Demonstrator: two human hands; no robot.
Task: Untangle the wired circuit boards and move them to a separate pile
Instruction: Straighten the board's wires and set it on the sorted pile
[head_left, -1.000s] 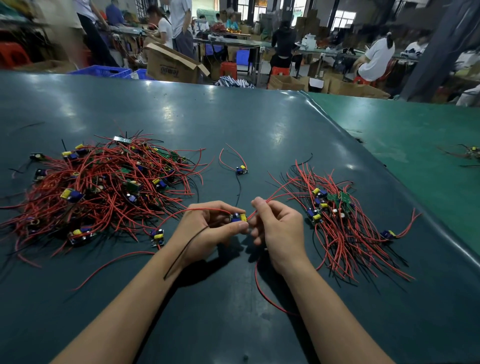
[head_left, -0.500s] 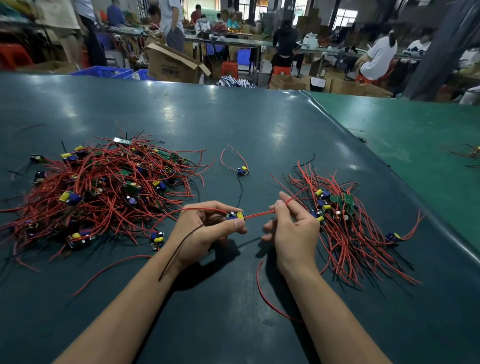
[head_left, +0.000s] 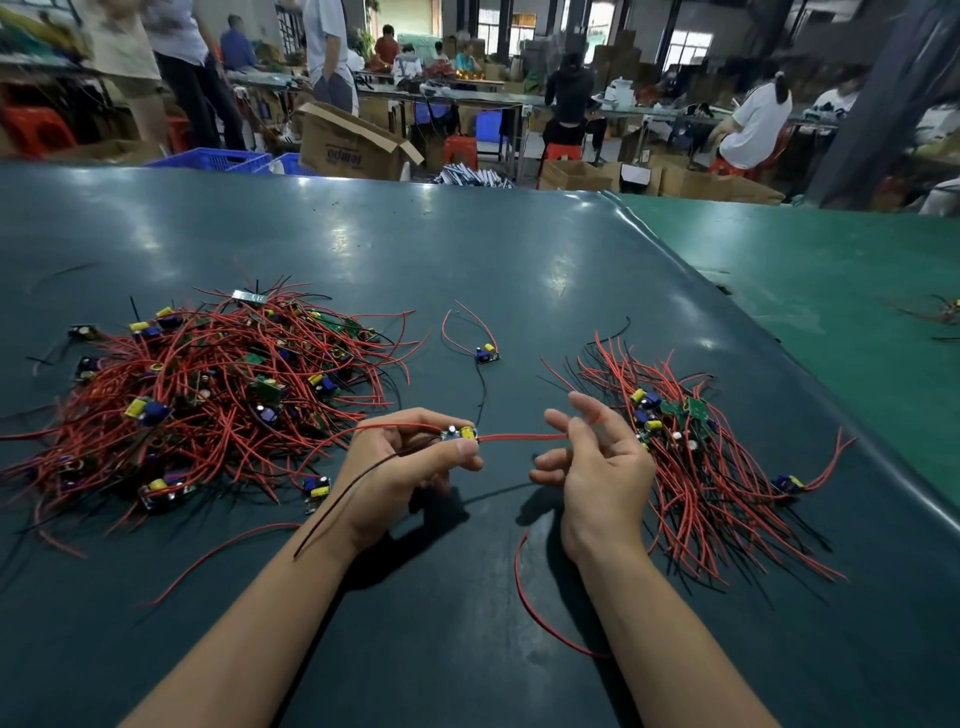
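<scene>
I am seeing my left hand (head_left: 410, 462) pinching a small yellow-capped wired circuit board (head_left: 460, 433). At its 3 o'clock, my right hand (head_left: 597, 462), fingers loosely spread, is pinching that board's red wire (head_left: 519, 437). The tangled red-wire pile (head_left: 208, 395) is lying at 9 o'clock, the sorted pile (head_left: 701, 457) at 3.

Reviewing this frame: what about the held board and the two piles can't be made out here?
- Head view: the held circuit board is too small to show where its wires join.
- Left hand hides its underside.
- Right hand: fingers cover the red wire's end.
- Left pile: overlapping wires prevent a board count; frame edge cuts it.
</scene>
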